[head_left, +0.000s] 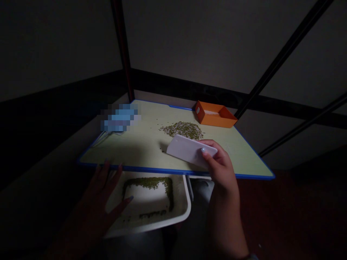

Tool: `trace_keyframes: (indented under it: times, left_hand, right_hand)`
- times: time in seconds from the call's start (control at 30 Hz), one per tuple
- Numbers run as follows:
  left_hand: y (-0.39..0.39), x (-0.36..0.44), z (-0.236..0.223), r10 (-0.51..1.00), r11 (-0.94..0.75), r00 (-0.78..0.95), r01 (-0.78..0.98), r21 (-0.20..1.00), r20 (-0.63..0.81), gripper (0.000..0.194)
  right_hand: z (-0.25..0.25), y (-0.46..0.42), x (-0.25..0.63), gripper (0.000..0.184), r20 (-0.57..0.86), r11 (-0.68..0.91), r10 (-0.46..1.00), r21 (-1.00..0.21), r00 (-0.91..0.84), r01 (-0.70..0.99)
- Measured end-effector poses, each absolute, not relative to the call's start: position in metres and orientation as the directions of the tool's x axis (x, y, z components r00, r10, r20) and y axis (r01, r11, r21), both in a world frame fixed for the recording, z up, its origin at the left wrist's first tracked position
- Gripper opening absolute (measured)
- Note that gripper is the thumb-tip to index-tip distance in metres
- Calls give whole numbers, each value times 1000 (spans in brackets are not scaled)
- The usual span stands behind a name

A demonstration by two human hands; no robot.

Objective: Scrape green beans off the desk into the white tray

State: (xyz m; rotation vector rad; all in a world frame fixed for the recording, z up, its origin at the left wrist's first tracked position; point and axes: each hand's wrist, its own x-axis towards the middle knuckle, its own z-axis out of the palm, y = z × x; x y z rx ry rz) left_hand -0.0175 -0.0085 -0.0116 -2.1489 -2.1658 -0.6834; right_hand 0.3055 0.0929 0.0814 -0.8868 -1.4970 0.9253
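A flat white scraper-like piece [187, 149] is pinched between the thumb and fingers of my right hand [221, 164]. It is held tilted over the pale, blue-edged board [238, 159]. Just beyond it lies a spread pile of small green beans mixed with paler grains [184, 130]. My left hand [104, 195], in shadow with fingers spread, is over the left side of a white plastic basin [187, 207]. Green beans [150, 181] line the far and right edges of the basin's floor, with a few along the near edge. The basin stands below the board's front edge.
An orange open box [217, 119] with something pale inside stands at the board's back right corner. At its left edge lies a blurred-out blue item [119, 119] with thin white cords. A wall [176, 43] rises behind the board.
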Motion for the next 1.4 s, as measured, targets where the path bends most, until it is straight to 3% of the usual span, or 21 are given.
trace_keyframes:
  times: [0.13,0.4,0.73,1.4]
  left_hand:
    - [-8,-17,-10,952,-31,-66,950,311,298,74]
    - [-8,-16,-10,947,-48,-56,950,309,316,72]
    - [-7,-18,-14,929,-75,-33,959,273,369,74]
    - [-8,-15,-10,926,-73,-28,965,251,377,75]
  right_hand:
    - [77,96,301,21,386,387,922,-920,-21,67]
    - [78,95,282,14,389,401,912,-913,-131,79]
    - [72,101,287,19,364,361,931,-927,13,105]
    - [74,101,280,13,387,386,922,-915,-18,115]
